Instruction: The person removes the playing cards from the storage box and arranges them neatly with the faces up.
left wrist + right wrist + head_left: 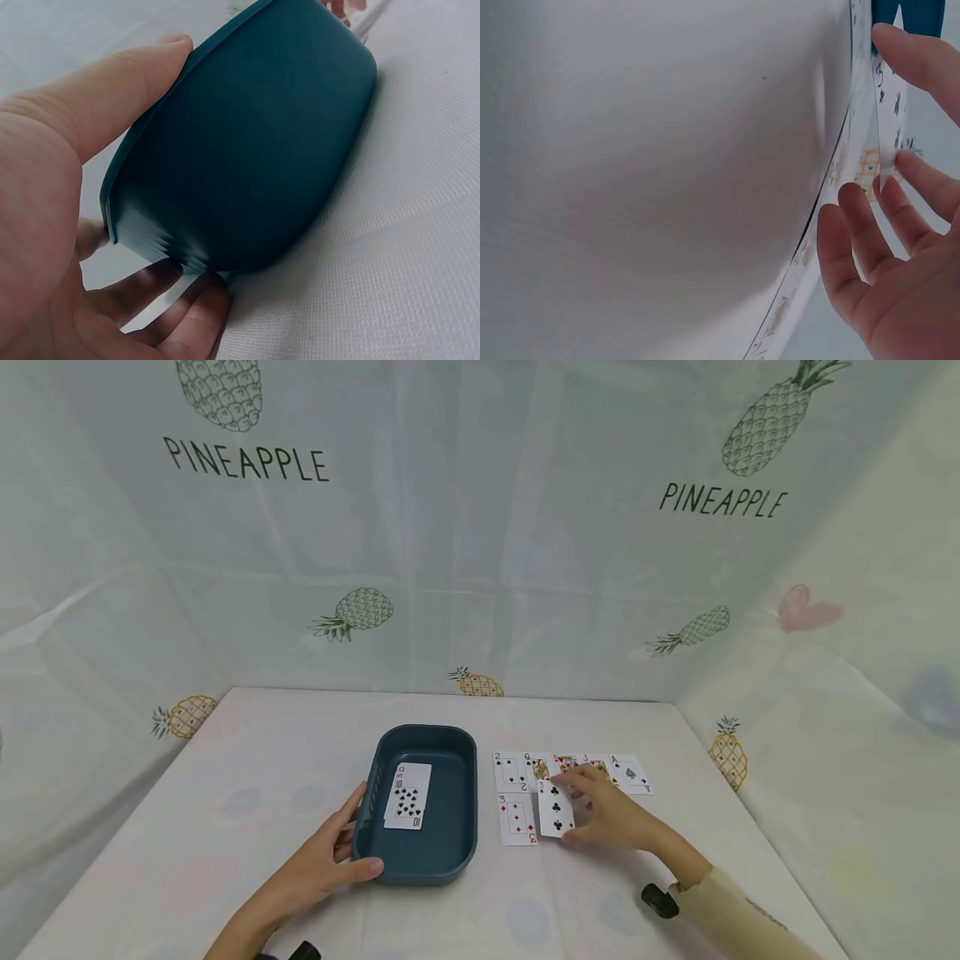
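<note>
My left hand (318, 864) grips the left side of a dark teal tray (453, 827). In the left wrist view its thumb lies on the tray's rim and the other fingers bend against the outer wall. Inside the tray lies a ten of spades (407, 810), with another card partly showing beneath it. My right hand (611, 812) pinches a three of clubs playing card (556, 810) by thumb and fingertips, at its right edge. The right wrist view shows that card (889, 112) almost edge-on. A red diamonds card (517, 820) lies just left of it.
Behind the held card runs a row of face-up cards, from a two (509, 772) to an ace of spades (632, 774); my right hand partly covers some. A white cloth (285, 752) covers the table. Pineapple-print curtains (517, 543) hang behind and at the sides.
</note>
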The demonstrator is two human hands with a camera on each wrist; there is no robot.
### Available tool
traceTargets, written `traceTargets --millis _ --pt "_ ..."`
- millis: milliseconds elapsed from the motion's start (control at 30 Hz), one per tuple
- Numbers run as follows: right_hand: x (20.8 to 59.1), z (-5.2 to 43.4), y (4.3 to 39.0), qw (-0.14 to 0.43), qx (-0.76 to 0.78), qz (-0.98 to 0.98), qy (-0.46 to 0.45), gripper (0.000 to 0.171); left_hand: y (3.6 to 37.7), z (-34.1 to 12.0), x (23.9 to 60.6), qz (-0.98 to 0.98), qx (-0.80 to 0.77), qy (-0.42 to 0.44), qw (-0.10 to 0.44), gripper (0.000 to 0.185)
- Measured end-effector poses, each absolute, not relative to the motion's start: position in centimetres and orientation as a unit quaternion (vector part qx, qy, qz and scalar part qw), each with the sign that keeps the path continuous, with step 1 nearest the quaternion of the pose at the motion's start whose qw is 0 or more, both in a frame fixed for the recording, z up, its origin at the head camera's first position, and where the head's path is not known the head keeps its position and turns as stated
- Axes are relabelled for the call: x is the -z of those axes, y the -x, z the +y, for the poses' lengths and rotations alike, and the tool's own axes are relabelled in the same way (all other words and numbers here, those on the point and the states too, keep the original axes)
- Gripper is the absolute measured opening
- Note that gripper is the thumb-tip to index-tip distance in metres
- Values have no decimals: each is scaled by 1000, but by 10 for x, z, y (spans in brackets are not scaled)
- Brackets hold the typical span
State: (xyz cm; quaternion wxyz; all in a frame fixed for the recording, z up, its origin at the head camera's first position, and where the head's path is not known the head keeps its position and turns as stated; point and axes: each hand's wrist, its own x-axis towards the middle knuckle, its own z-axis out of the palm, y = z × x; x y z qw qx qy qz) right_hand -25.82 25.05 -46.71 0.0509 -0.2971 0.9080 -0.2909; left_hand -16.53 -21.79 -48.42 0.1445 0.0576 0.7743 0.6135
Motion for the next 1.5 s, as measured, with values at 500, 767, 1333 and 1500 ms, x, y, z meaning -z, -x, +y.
traceTargets --millis 500,767,1333,1500 --pt "479 254 259 75 283 912 289 85 165 -218 483 786 -600 -50 140 111" --pt "478 250 261 77 272 912 298 84 166 -218 483 786 -601 -53 138 112" --pt "471 246 259 82 225 914 328 83 166 -220 487 767 -622 -68 143 111" --pt "469 244 260 90 218 915 329 82 166 -221 488 767 -622 -67 142 111"
